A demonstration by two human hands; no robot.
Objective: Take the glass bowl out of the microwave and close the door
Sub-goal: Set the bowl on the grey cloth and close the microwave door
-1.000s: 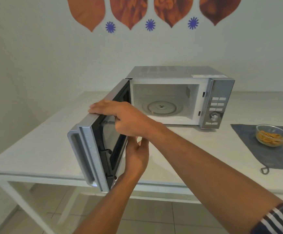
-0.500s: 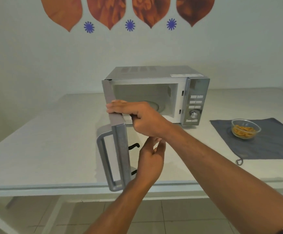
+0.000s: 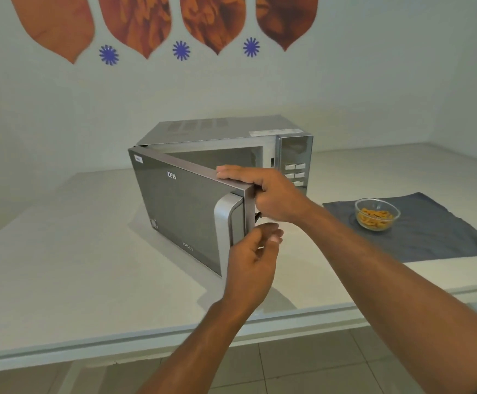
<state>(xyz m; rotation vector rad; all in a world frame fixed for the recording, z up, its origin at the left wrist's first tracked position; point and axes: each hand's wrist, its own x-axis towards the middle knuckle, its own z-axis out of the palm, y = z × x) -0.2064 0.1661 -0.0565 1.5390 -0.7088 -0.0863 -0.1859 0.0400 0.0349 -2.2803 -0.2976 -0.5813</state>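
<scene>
Head view, lower centre: your left hand (image 3: 253,260) hovers with its grip loosely curled on nothing, just beside the door handle (image 3: 228,223). Above it, your right hand (image 3: 271,194) grips the top corner of the half-open microwave door (image 3: 186,206). Farther right, the glass bowl (image 3: 377,214) sits on a grey cloth (image 3: 430,231) on the desk (image 3: 89,265).
</scene>
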